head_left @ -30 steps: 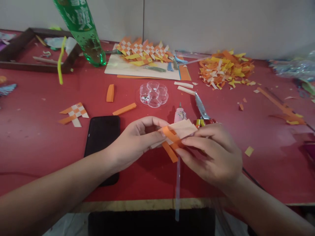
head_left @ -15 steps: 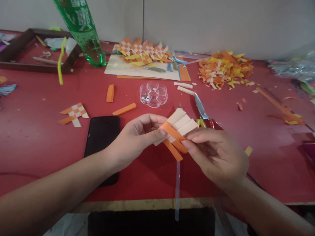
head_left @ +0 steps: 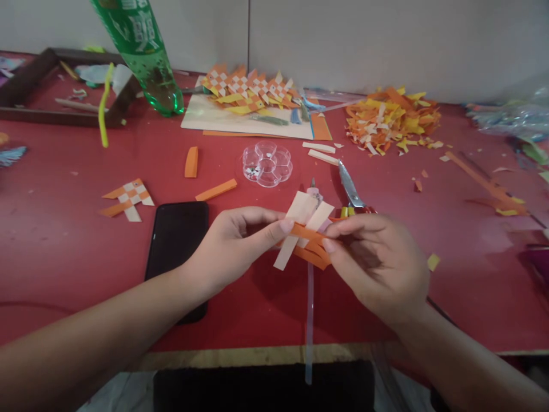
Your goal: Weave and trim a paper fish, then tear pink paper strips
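Note:
Between my two hands, above the red table, is a partly woven piece of orange and cream paper strips. My left hand pinches its left side between thumb and forefinger. On the right side, my right hand grips the ends of the orange strips with thumb and fingertips. Cream strips fan out away from me, and one cream strip hangs toward me at the lower left. Behind the weave, a glue gun shows only its nozzle, and a translucent glue stick sticks out toward me.
Scissors lie beyond my right hand. A black phone and a finished woven paper fish lie to the left. Farther back are a clear flower-shaped palette, a green bottle and a pile of paper scraps.
The woven paper has turned and tilted between my fingers. One cream strip now points toward me across the orange ones, and the glue gun nozzle has come into fuller view.

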{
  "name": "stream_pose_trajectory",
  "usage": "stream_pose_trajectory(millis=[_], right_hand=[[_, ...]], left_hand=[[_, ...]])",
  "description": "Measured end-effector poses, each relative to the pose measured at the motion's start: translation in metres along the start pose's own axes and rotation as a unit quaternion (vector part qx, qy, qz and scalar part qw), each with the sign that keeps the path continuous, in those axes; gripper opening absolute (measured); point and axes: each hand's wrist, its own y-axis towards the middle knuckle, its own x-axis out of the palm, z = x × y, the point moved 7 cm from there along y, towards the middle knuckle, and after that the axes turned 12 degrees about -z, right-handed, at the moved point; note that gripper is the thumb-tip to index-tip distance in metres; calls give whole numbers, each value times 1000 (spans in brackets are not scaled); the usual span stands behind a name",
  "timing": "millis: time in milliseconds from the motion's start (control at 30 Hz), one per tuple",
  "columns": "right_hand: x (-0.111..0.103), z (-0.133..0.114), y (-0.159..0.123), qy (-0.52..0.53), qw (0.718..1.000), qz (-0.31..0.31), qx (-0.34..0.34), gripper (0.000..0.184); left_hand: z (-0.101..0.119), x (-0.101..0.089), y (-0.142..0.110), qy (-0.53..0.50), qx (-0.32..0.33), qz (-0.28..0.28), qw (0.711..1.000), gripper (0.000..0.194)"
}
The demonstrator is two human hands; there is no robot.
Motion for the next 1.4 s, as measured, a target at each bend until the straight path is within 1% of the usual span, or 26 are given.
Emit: stream_pose_trajectory(millis=[67, 133, 233, 300, 400, 533, 633, 900, 967, 1033, 1100, 1167, 1267, 1400], right_hand=[[-1, -1, 1, 12, 1000, 6, 10, 19], [-1, -1, 3, 47, 999, 3, 14, 18], [0, -1, 4, 132, 991, -24, -3, 21], [2, -1, 5, 157, 986, -51, -2, 25], [3, 2, 4, 123, 990, -66, 22, 21], [-2, -1, 0, 1, 999, -25, 26, 6], [-3, -3, -2, -54, 998, -14, 23, 6], [-4, -2, -2, -31, 999, -13, 39, 8], [-2, -2, -1, -14, 999, -27, 38, 6], [1, -2, 1, -2, 998, -58, 32, 1], [4, -4, 2, -13, 997, -77, 17, 1], [4, -6, 2, -37, 996, -78, -1, 4], [4, -9, 3, -60, 995, -74, -13, 9], [7, -12, 3, -61, 993, -99, -21, 10]], left_hand=[[1, -1, 0, 26, -6, 9, 1000, 11], [2, -1, 0, 44, -10, 17, 999, 10], [3, -3, -1, 53, -13, 27, 998, 11], [3, -3, 0, 51, -12, 28, 998, 11], [3, -1, 1, 49, -6, 17, 999, 10], [3, 1, 1, 39, 1, -2, 999, 9], [3, 2, 1, 33, 2, -9, 999, 10], [-1, 3, 0, 23, -7, -23, 999, 10], [-1, 3, 0, 29, -7, -23, 999, 11], [-1, 3, 0, 33, -7, -24, 999, 12], [0, 4, 0, 32, -10, -33, 999, 12], [0, 7, 0, 29, -14, -45, 998, 12], [3, 12, -2, 79, -13, -62, 995, 13], [8, 16, -5, 187, -7, -69, 980, 18]])
